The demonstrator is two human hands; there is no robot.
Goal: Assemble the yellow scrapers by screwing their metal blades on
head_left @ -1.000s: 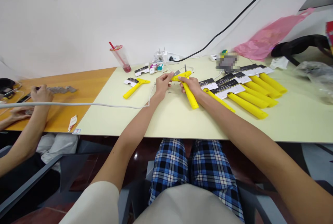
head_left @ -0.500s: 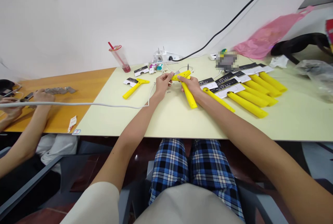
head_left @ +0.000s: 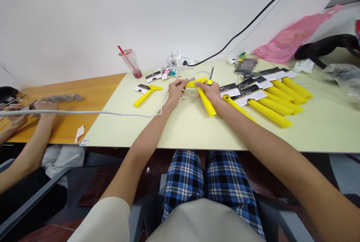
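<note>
Between my hands is a yellow T-shaped scraper (head_left: 207, 104), its handle slanting down toward me. My left hand (head_left: 176, 90) pinches the left end of its head. On the other side, my right hand (head_left: 213, 92) is closed at the head, thumb on top. That hand also holds a screwdriver (head_left: 210, 82) with a yellow and dark green handle; its metal shaft points up and away. A second yellow scraper (head_left: 146, 97) lies left of my hands, partly over a black-and-white card (head_left: 141, 87). Tiny dark pieces (head_left: 183, 99), probably screws, lie below my hands.
Several yellow scrapers (head_left: 271, 112) with black-and-white cards lie at right. A cup with a straw (head_left: 132, 64) and a power strip (head_left: 180, 61) stand along the wall. A white cable (head_left: 123, 114) crosses at left. Another person's hands (head_left: 45, 107) work at the orange table.
The screwdriver in my right hand has swung up, its shaft and handle now showing above the fingers. The held scraper's handle end has shifted slightly right. My left hand stays on the head.
</note>
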